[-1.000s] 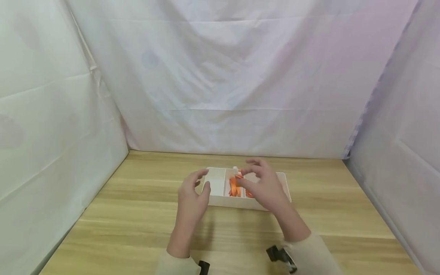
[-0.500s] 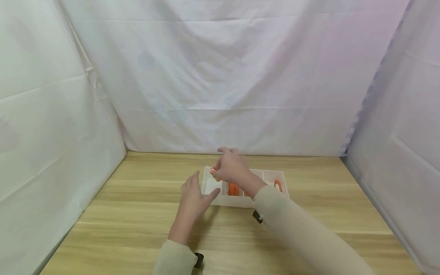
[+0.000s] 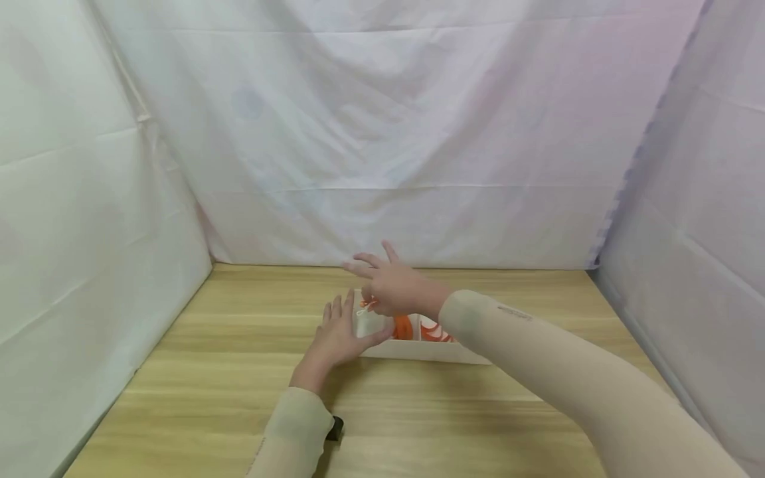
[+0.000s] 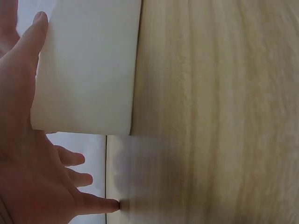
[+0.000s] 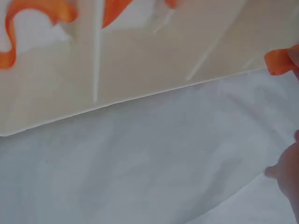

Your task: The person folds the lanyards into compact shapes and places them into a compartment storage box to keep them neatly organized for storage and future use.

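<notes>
A white divided box (image 3: 442,352) stands on the table. My right hand (image 3: 397,289) is over its left compartment, pinching an orange strip with a white end (image 3: 366,307); its other fingers are spread. In the right wrist view the fingertips hold the orange strip (image 5: 279,61) at the right edge. My left hand (image 3: 339,335) lies along the box's left end with straight fingers, the thumb by the front rim. The left wrist view has this hand (image 4: 28,177) beside the box's white wall (image 4: 88,65). Orange strips (image 3: 403,327) lie in the second compartment, with more orange strips (image 3: 435,332) in the third.
The box rests on a wood-grain table (image 3: 239,372). White cloth (image 3: 358,133) hangs behind the table and along both sides. My right forearm covers the box's right part in the head view.
My right hand has moved left from the middle of the box to the left compartment, carrying the orange strip. My left hand has come in closer to the box's left end, its fingers straightening.
</notes>
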`<state>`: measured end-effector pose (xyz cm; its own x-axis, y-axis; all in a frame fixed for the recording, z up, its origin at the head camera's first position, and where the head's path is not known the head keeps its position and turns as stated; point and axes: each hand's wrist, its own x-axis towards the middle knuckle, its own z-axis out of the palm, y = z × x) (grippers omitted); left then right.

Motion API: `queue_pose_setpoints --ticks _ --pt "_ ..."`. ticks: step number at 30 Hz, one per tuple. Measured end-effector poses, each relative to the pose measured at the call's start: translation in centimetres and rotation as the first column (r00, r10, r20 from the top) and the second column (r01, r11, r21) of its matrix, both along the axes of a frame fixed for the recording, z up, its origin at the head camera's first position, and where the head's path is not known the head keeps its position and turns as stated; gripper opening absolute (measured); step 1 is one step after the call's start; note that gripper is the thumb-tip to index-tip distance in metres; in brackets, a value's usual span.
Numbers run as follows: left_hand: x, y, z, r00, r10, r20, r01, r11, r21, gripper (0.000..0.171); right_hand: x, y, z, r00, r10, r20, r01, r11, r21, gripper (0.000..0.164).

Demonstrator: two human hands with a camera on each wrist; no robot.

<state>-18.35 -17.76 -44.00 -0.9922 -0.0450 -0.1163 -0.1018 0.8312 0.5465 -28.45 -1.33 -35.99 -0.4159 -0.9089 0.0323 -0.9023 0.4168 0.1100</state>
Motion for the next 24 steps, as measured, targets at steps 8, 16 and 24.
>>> queue_pose_setpoints --ticks 8,16,24 --pt "-0.4 0.3 1.3 0.996 -0.043 0.078 0.047 0.997 -0.053 0.133 -1.6 -0.4 -0.8 0.988 0.129 -0.089 -0.122 0.989 0.08 0.008" --pt "-0.4 0.8 2.5 0.989 -0.052 0.142 0.056 0.998 -0.026 0.133 -3.4 -1.7 -1.5 0.994 0.09 0.064 -0.1 0.982 0.16 0.013" --pt "-0.6 1.4 2.7 0.986 -0.063 0.153 0.063 0.998 0.006 0.131 -3.5 -2.1 -2.6 0.978 -0.088 0.188 0.04 0.969 0.244 0.015"
